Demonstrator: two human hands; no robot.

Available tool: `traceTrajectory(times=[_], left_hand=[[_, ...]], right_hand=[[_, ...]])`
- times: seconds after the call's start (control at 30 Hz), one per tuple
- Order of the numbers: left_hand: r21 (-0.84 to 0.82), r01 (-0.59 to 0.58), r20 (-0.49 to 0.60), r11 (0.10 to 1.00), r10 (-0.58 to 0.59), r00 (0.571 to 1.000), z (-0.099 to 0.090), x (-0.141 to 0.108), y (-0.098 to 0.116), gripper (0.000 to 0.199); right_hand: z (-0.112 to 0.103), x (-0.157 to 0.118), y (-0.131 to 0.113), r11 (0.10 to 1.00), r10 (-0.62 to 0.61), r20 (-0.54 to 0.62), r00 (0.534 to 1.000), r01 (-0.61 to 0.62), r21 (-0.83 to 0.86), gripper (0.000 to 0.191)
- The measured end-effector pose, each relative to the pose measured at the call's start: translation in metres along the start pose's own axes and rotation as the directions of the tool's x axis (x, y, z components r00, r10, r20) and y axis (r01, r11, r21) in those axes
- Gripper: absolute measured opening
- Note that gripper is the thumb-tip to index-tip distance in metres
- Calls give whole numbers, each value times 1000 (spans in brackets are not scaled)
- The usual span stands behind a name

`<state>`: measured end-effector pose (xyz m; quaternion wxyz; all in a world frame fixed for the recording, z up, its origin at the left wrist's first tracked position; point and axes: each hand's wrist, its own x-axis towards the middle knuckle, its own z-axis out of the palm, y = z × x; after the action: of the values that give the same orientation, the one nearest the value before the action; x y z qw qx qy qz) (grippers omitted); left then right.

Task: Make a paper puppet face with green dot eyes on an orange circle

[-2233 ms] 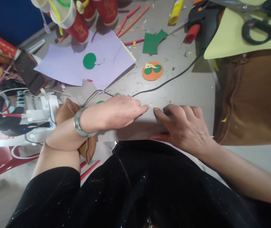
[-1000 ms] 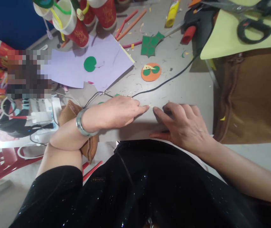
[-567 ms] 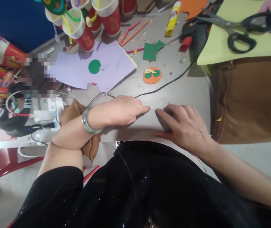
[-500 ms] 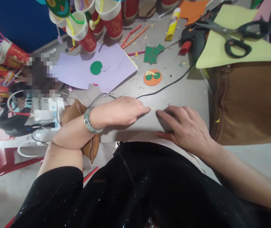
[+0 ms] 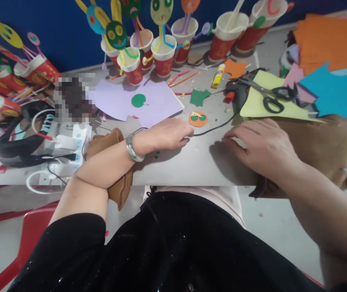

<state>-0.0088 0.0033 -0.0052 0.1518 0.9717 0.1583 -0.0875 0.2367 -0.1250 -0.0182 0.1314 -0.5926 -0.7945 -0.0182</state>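
Note:
My left hand [image 5: 171,134], with a bangle [image 5: 133,148] on the wrist, hovers low over the table with its fingers curled in; whatever they may hold is hidden. Just beyond it lies an orange paper disc [image 5: 202,123] bearing two green circles and a small yellow piece. Small green dots [image 5: 157,154] rest beside the left wrist. My right hand [image 5: 261,144] is raised over the table's right part, thumb and index tips brought together; nothing can be made out between them. A green jagged paper piece [image 5: 199,97] and purple paper [image 5: 115,101] with a green circle lie farther back.
Red paper cups [image 5: 164,65] with puppet figures line the back. Scissors [image 5: 270,97] lie on yellow paper [image 5: 254,107], near a glue gun [image 5: 237,91] and glue stick [image 5: 218,76]. A black cord [image 5: 212,130] crosses the table. Brown bags flank both arms; a power strip [image 5: 77,148] sits left.
My right hand has lifted and shifted right, its thumb and index tips closing together. The left hand has pulled its pointing finger in. The view has tilted up, showing more of the table's back.

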Motion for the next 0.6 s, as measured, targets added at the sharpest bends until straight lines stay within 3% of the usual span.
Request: traceTrajectory(times=[0.13, 0.33, 0.6], left_hand=[[96, 26, -117, 995, -15, 993, 13, 7, -6, 29], [153, -8, -100, 988, 24, 995, 25, 10, -9, 35], [119, 4, -74, 993, 5, 997, 18, 9, -3, 39]], right_hand=[[14, 48, 12, 982, 106, 139, 985, -126, 141, 24], [39, 110, 8, 965, 243, 335, 910, -261, 8, 32], [54, 129, 12, 971, 239, 445, 863, -224, -87, 26]])
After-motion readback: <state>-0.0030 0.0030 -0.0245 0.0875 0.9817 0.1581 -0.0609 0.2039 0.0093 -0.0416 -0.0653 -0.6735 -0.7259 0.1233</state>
